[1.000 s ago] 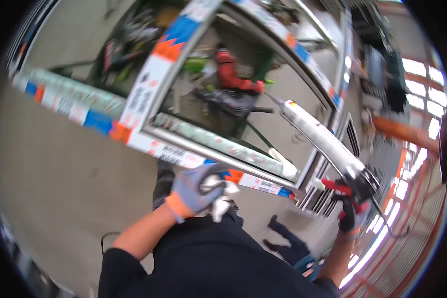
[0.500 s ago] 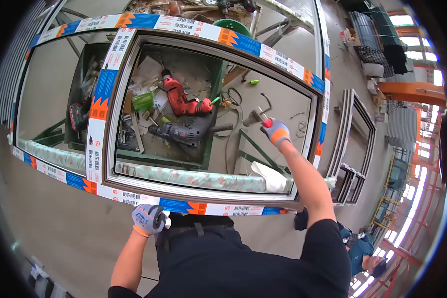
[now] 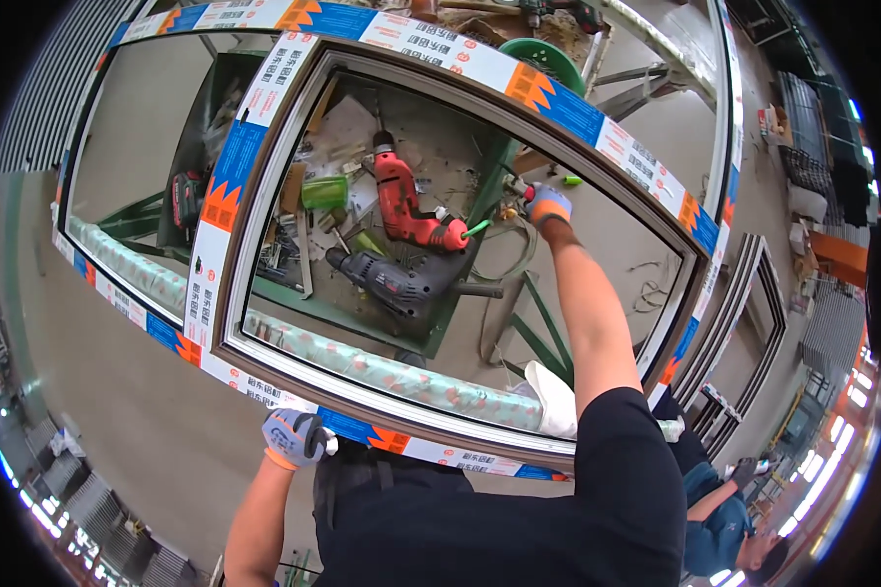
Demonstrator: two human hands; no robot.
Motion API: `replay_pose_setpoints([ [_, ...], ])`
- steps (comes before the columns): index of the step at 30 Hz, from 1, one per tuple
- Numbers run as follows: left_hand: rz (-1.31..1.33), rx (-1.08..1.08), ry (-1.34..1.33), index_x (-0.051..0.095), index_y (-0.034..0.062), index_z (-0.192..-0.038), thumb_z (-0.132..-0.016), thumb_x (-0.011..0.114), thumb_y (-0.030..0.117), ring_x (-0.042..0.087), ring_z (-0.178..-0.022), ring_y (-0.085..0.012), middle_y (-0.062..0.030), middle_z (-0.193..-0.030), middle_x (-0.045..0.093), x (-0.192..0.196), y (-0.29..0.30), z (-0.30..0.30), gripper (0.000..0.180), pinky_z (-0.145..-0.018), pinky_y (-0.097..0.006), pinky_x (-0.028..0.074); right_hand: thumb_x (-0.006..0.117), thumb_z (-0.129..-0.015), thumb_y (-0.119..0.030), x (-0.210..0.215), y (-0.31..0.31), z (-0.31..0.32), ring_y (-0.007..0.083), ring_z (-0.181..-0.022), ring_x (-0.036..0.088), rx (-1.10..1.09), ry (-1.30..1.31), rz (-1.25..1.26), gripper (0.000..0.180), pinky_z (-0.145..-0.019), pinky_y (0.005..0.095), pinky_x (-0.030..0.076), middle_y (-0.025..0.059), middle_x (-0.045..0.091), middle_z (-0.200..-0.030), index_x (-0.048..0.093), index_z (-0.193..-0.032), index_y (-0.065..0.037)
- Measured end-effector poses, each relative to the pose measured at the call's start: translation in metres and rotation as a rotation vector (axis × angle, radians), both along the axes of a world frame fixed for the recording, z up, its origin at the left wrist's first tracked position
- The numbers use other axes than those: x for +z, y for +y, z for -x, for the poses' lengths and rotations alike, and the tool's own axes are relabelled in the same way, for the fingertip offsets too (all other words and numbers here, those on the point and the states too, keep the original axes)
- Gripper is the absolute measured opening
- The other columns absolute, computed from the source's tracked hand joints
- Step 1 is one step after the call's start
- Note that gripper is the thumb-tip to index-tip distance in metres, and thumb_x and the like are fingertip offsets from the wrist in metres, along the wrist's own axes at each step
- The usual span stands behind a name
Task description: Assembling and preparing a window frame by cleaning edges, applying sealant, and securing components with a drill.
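Observation:
My right hand (image 3: pixel 550 205), in a grey-and-orange glove, reaches through the opening of a large window frame (image 3: pixel 227 181) covered in printed protective tape. It is closed on a small red-handled tool (image 3: pixel 530 193) whose far end is hard to make out, beside the edge of a green tray (image 3: pixel 450 311). Outside the near rail, my gloved left hand (image 3: pixel 296 437) is curled around something white (image 3: pixel 331 445), mostly hidden by the fingers. In the tray, near my right hand, lie a red power drill (image 3: pixel 401 201) and a dark grey drill (image 3: pixel 392 282).
A patterned padded bar (image 3: pixel 401 377) runs under the near rail, with a white cloth (image 3: pixel 555 401) draped at its right. Another cordless tool (image 3: pixel 187 201) lies left. A green bowl (image 3: pixel 543 64) stands beyond. Dark frames (image 3: pixel 734 338) lean at right, near a co-worker (image 3: pixel 719 519).
My right hand has carried the red-handled tool away from me, toward the tray's edge. The view has turned and shifted. My left hand stays by the near rail.

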State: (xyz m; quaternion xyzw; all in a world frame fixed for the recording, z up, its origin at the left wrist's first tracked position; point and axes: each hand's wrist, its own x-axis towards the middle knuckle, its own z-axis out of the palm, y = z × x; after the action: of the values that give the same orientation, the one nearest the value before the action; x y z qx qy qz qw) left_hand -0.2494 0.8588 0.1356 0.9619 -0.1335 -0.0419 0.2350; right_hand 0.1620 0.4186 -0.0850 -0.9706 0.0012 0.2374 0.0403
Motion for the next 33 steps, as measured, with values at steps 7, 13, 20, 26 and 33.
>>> replay_pose_setpoints([
  [7, -0.072, -0.031, 0.216, 0.065, 0.0165, -0.077, -0.063, 0.072, 0.028, 0.062, -0.061, -0.0238, -0.0038, -0.072, 0.065, 0.006, 0.004, -0.001, 0.019, -0.054, -0.04, 0.048, 0.05, -0.096, -0.038, -0.059, -0.016, -0.033, 0.0387, -0.107, 0.065, 0.069, -0.104, -0.042, 0.034, -0.088, 0.049, 0.052, 0.0184, 0.068, -0.115, 0.068, -0.11, -0.012],
  [13, -0.033, 0.009, 0.09, 0.067, 0.0166, -0.086, -0.069, 0.068, 0.032, 0.062, -0.065, -0.0225, -0.002, -0.072, 0.061, 0.01, 0.002, -0.001, 0.023, -0.061, -0.037, 0.05, 0.061, -0.093, -0.031, -0.015, -0.026, 0.015, 0.0369, -0.116, 0.06, 0.058, -0.445, -0.133, 0.039, -0.096, 0.0438, 0.048, 0.0182, 0.066, -0.12, 0.063, -0.125, -0.01],
  [20, 0.103, 0.029, -0.058, 0.066, 0.0144, -0.091, -0.067, 0.071, 0.027, 0.061, -0.064, -0.0235, -0.0011, -0.077, 0.063, 0.007, 0.01, 0.019, 0.027, -0.059, -0.036, 0.049, 0.059, -0.096, -0.007, 0.128, -0.021, 0.153, 0.0228, -0.119, 0.059, -0.396, -0.62, -0.802, 0.04, -0.103, 0.0336, 0.045, 0.0154, 0.062, -0.13, 0.054, -0.134, 0.005],
  [26, 0.489, 0.21, -0.175, 0.064, 0.0115, -0.098, -0.066, 0.077, 0.011, 0.066, -0.078, -0.0277, -0.007, -0.093, 0.065, 0.038, 0.023, 0.034, 0.035, -0.066, -0.036, 0.054, 0.05, -0.097, -0.01, 0.262, 0.12, 0.331, 0.0277, -0.106, 0.063, 0.074, -0.478, -0.732, 0.031, -0.095, 0.036, 0.049, 0.0169, 0.066, -0.115, 0.06, -0.122, 0.004],
  [33, 0.814, -0.001, -0.229, 0.064, 0.0089, -0.111, -0.06, 0.07, 0.009, 0.063, -0.099, -0.0343, -0.0131, -0.112, 0.064, 0.045, 0.038, 0.043, 0.05, -0.083, -0.042, 0.054, 0.066, -0.093, -0.035, 0.291, 0.303, 0.456, 0.0198, -0.117, 0.057, -0.457, 0.365, -1.459, 0.052, -0.101, 0.036, 0.044, 0.0128, 0.063, -0.127, 0.057, -0.13, 0.0],
])
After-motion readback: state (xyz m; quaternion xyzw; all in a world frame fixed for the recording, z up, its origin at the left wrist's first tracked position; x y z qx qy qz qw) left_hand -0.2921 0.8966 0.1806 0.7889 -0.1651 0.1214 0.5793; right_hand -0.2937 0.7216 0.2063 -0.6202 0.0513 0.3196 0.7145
